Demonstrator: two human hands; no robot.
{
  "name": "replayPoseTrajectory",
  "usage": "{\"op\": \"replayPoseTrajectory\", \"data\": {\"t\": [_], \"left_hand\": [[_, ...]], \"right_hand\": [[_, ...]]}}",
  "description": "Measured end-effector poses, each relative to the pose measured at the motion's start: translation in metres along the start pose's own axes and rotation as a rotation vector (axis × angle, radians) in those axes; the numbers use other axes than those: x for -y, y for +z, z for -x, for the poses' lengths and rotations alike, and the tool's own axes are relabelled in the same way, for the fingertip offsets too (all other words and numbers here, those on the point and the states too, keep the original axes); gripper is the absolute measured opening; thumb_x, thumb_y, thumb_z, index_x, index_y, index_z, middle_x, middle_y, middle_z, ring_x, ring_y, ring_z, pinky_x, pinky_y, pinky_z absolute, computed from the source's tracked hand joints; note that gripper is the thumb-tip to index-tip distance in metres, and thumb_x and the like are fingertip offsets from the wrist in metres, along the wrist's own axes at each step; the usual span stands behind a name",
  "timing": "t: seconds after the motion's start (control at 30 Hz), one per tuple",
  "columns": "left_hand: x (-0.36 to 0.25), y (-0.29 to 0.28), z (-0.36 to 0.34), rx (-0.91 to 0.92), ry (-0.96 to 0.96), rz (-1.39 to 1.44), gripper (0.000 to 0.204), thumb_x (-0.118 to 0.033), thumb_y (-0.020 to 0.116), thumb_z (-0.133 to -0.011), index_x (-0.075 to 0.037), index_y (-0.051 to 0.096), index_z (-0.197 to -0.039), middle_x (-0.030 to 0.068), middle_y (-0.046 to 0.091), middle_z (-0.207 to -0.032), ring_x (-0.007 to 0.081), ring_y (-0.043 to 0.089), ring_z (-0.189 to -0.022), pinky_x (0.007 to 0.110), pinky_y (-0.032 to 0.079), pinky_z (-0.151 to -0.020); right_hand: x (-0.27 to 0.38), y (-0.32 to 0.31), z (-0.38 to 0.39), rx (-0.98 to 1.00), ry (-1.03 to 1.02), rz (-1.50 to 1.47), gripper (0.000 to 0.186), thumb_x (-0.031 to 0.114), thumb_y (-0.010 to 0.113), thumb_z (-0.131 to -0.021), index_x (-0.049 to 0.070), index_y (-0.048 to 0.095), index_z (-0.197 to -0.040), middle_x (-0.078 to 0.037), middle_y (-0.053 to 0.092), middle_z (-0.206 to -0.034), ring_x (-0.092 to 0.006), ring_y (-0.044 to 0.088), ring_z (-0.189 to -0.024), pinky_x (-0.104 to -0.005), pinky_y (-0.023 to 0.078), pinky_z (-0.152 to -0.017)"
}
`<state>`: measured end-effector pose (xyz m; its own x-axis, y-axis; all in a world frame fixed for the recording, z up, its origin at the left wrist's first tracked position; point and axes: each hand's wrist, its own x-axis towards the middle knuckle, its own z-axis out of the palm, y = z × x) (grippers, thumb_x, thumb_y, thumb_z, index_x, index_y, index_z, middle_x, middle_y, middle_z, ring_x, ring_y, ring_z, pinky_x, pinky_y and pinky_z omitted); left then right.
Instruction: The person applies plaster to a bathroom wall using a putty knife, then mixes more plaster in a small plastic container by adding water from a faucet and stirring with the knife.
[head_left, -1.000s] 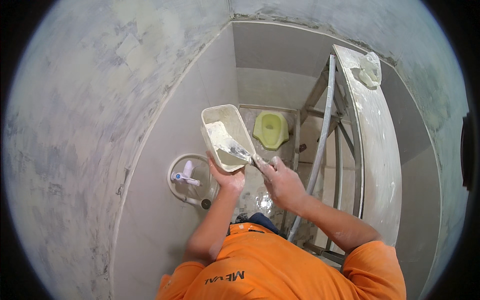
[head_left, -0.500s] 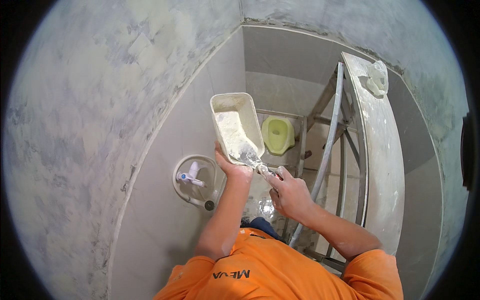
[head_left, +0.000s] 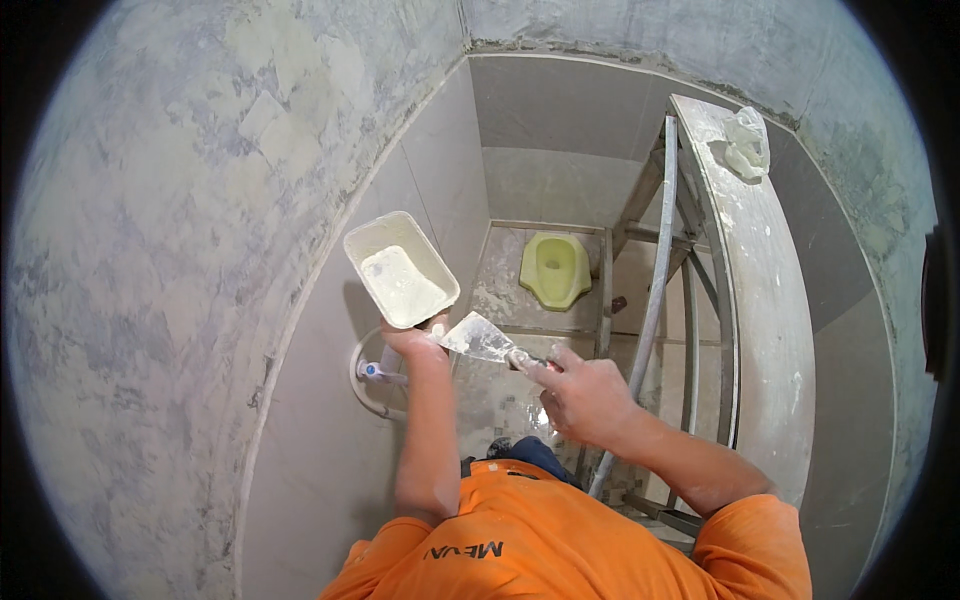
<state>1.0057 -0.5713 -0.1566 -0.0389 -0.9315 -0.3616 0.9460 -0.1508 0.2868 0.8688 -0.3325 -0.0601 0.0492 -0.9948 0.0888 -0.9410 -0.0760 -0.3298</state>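
Observation:
My left hand (head_left: pixel 422 336) holds up a white rectangular plastic tub (head_left: pixel 437 262) from beneath, its fingers mostly hidden under it. Inside the tub lies some pale filler paste (head_left: pixel 403 284). My right hand (head_left: pixel 588 396) is wrapped round the handle of a putty knife (head_left: pixel 478 338). Smears of paste cover its wide blade, which points left, its edge close to my left wrist and just outside the tub's lower corner. Whitish paste marks both hands.
A paste-smeared plank (head_left: pixel 765 300) on a metal frame (head_left: pixel 655 290) stands at the right, a crumpled plastic bag (head_left: pixel 746 143) at its far end. A yellow-green squat toilet (head_left: pixel 555 270) is set in the floor. On the left, a tap (head_left: pixel 375 371) juts from the tiles below a patchy plastered wall (head_left: pixel 170 260).
The tub has moved left with my left hand and turned. The putty knife blade has come out of the tub and now lies beside it, near my left wrist.

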Motion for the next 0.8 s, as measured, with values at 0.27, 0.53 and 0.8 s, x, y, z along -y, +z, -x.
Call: {"op": "replayPoseTrajectory", "data": {"t": [0.27,0.53,0.8], "left_hand": [[0.005,-0.009,-0.002,0.190,-0.120,0.107,0.049,-0.042,0.045,-0.099,-0.012,0.061,-0.134,0.0088,0.063,-0.134,0.0331,0.060,-0.124,0.053,0.049,-0.104],[0.041,0.005,0.057,0.290,-0.512,0.075,0.057,-0.048,0.047,-0.099,-0.011,0.055,-0.141,0.0124,0.061,-0.137,0.0359,0.060,-0.123,0.057,0.049,-0.104],[0.038,0.001,0.067,0.441,-0.631,0.086,0.059,-0.046,0.051,-0.096,-0.010,0.055,-0.142,0.0151,0.059,-0.140,0.0387,0.060,-0.125,0.061,0.050,-0.103]], "right_hand": [[-0.033,-0.006,-0.028,-0.207,0.203,-1.018,0.034,0.022,0.065,-0.097,0.004,0.064,-0.126,-0.008,0.068,-0.086,-0.0103,0.056,-0.065,-0.0296,0.045,-0.057],[-0.058,-0.009,-0.031,-0.011,0.466,-1.375,0.029,0.031,0.060,-0.103,0.004,0.070,-0.102,-0.001,0.062,-0.071,-0.0071,0.046,-0.054,-0.0236,0.031,-0.047],[-0.099,-0.040,-0.031,0.037,0.565,-1.205,0.020,0.023,0.073,-0.092,0.005,0.077,-0.086,0.001,0.061,-0.065,-0.0045,0.043,-0.053,-0.0237,0.024,-0.045]]}}
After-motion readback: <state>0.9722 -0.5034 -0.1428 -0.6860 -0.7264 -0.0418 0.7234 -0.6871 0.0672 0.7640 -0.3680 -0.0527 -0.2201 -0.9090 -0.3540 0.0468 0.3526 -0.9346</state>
